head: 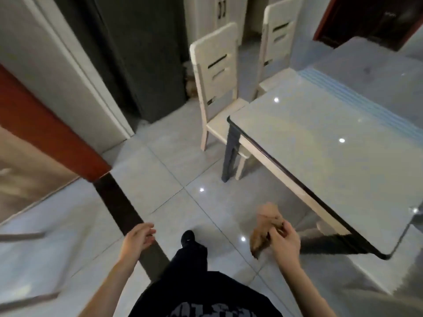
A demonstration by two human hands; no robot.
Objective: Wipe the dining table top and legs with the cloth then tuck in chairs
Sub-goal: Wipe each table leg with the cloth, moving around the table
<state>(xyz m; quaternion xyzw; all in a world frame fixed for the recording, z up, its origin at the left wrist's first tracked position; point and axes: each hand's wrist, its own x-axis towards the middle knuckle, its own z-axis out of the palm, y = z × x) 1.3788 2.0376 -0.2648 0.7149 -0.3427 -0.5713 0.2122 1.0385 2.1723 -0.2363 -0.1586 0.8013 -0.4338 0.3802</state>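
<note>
Tan cloth (266, 229) sits pinched in the fingers (280, 229) of our right hand (285, 242); our left hand (137, 239) hangs loosely spread. Wiping seems unstarted: next we lay it on the tabletop (320, 145).

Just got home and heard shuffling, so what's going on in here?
A person stands by the near corner of the dining table. Their right hand grips a bunched tan cloth, which is not touching the table. The left hand is open and holds nothing. A pale chair and a second chair stand along the table's far side.
</note>
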